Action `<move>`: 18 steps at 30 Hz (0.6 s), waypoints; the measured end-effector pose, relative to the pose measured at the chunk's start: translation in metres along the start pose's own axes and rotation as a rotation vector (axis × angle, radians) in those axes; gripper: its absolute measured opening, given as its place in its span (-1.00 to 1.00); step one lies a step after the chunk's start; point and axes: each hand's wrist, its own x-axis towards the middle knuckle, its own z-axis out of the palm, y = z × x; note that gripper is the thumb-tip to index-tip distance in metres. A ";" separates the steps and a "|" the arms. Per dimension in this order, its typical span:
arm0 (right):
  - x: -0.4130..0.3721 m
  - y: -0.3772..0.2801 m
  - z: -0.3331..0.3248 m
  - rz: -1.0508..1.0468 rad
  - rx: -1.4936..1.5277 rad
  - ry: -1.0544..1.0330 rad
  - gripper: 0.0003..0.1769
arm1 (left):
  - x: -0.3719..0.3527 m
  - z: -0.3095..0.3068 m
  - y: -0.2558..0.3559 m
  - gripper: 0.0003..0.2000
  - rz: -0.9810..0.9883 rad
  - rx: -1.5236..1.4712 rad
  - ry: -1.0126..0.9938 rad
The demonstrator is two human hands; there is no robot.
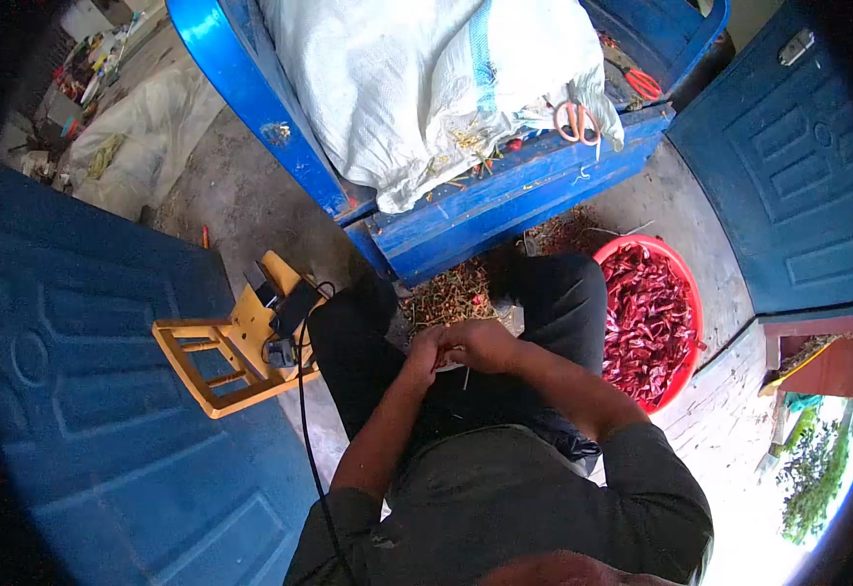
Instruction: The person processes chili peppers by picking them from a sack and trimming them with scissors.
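Note:
My left hand point(426, 354) and my right hand point(482, 345) meet between my knees, their fingers curled together. A little reddish colour shows between them, but the fingers hide what they hold. Just beyond my hands, a heap of dry stems and scraps point(449, 293) lies on the ground, with a few red bits in it. To the right of my knee stands a round red basin point(697, 322) filled with dark red dried chili peppers point(644, 327).
Ahead is a blue cart bed point(514, 230) bearing a white woven sack point(378, 88), pink-handled scissors point(576, 122) and red-handled scissors point(643, 84). A wooden chair point(216, 366) carrying dark devices lies left. A black cable point(307, 430) runs past my left arm. Blue doors point(104, 342) flank both sides.

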 end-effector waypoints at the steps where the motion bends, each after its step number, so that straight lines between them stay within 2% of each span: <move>1: 0.003 0.005 0.003 0.098 0.020 -0.003 -0.70 | 0.004 -0.004 0.000 -0.77 -0.044 0.076 -0.031; 2: 0.004 0.010 0.007 0.195 0.039 -0.007 -0.67 | 0.008 -0.007 -0.001 -0.74 -0.087 0.150 -0.061; 3: 0.005 0.010 0.005 0.193 0.037 -0.006 -0.67 | 0.006 -0.003 0.004 -0.74 -0.084 0.150 -0.062; 5: 0.009 0.002 -0.004 0.412 0.069 0.019 -0.60 | -0.006 0.011 0.017 -0.70 -0.129 0.381 -0.043; 6: 0.012 0.000 -0.002 0.412 0.067 0.018 -0.60 | 0.004 0.004 0.009 -0.70 -0.129 0.379 -0.045; 8: 0.018 -0.001 0.003 0.569 -0.005 0.104 -0.58 | 0.034 -0.016 -0.017 -0.66 -0.020 0.329 -0.068; 9: 0.019 0.003 0.007 0.569 -0.007 0.103 -0.58 | 0.030 -0.012 -0.013 -0.66 -0.019 0.327 -0.069; 11: 0.022 0.013 0.015 0.494 -0.078 0.238 -0.59 | 0.016 0.001 0.004 -0.64 -0.067 0.320 0.036; 12: 0.024 0.012 0.012 0.491 -0.083 0.237 -0.59 | 0.015 0.000 0.006 -0.64 -0.064 0.316 0.035; 14: 0.028 0.013 0.007 0.586 0.115 0.117 -0.57 | 0.013 -0.002 0.009 -0.63 -0.114 0.377 0.010; 18: 0.034 0.034 0.023 0.572 0.070 0.178 -0.57 | 0.012 0.008 0.006 -0.75 -0.035 0.213 0.117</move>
